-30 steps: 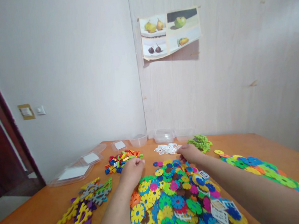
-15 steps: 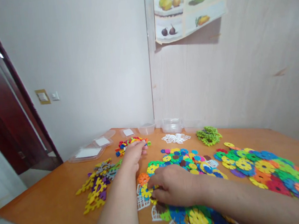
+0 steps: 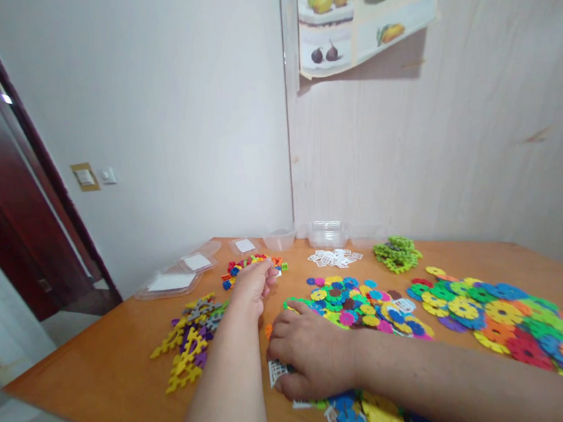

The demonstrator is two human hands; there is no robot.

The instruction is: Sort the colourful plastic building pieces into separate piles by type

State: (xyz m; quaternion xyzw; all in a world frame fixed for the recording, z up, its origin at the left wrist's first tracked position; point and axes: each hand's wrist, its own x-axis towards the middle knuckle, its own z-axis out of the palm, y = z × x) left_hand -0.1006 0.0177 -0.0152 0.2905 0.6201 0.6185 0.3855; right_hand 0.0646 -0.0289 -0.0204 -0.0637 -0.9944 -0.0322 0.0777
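My left hand (image 3: 255, 286) reaches over the near side of a heap of small coloured plastic bricks (image 3: 234, 267), its fingers curled together. Whatever is between them, if anything, is hidden. My right hand (image 3: 310, 352) lies palm down over the left part of a mixed pile of notched snowflake discs (image 3: 347, 303), fingers apart and bent, thumb spread away. Beneath and beside this hand are white lattice window pieces (image 3: 278, 371). Larger blue and yellow discs (image 3: 383, 415) lie under my right forearm.
Yellow, purple and grey toothed pieces (image 3: 189, 355) lie left of my left arm. Large discs (image 3: 520, 327) spread across the right. White pieces (image 3: 334, 258), a green cluster (image 3: 397, 254), clear tubs (image 3: 327, 234) and lids (image 3: 168, 283) sit along the back of the table (image 3: 86, 366).
My right hand has moved slightly forward and left, covering the yellow and orange discs near its fingertips. My left hand stays by the small bricks. The view has shifted slightly.
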